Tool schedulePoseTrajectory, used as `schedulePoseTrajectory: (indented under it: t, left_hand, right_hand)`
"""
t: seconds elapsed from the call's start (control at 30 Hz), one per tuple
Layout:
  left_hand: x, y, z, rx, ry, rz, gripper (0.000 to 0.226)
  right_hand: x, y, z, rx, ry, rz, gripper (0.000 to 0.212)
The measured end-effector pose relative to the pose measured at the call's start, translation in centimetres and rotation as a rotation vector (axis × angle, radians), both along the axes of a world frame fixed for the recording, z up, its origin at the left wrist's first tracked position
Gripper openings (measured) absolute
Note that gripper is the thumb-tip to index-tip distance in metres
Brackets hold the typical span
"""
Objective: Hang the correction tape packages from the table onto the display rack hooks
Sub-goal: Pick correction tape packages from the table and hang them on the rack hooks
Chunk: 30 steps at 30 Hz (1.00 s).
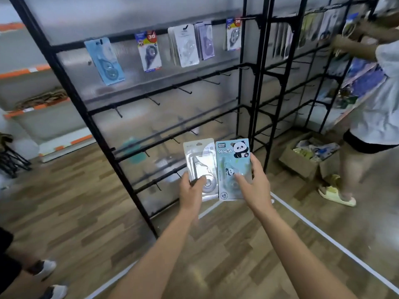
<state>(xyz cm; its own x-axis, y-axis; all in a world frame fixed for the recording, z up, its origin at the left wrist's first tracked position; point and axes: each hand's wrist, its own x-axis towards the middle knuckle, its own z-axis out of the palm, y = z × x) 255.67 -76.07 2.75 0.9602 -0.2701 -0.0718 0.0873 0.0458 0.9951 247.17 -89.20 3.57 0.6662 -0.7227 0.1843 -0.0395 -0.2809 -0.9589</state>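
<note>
Two correction tape packages stand upright side by side with edges touching, a clear-and-white package (201, 169) at nine o'clock of a pale blue panda package (234, 167), while at twelve o'clock the black display rack (151, 89) carries several hung packages (185, 45) along its top bar.

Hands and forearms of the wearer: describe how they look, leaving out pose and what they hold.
Both the left hand and the right hand are bare, without gloves. No rings, watch or bracelets show. Both forearms are uncovered right to the frame's bottom edge; no sleeve is visible.
</note>
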Motion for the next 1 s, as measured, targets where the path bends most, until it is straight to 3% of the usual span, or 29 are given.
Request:
schedulePoseTrajectory:
  t: [0.33, 0.53, 0.83, 1.0]
  left_hand:
    - [10.4, -16.1, 2.3, -0.021, -0.073, -0.008, 0.022]
    - [15.6, -22.3, 4.1, -0.039, -0.056, 0.121, 0.017]
    - [21.4, -18.1, 3.9, 0.041, -0.084, 0.269, 0.031]
    - [25.0, -12.6, 3.2, 0.071, -0.087, 0.412, 0.009]
  right_hand:
    - [10.3, -16.3, 2.3, -0.051, -0.021, 0.052, 0.069]
    - [16.6, -23.2, 4.9, -0.097, -0.015, 0.188, 0.071]
    - [25.7, -20.7, 3.6, -0.135, 0.034, 0.364, 0.026]
    - [30.6, -14.9, 2.8, -0.116, 0.089, 0.484, 0.021]
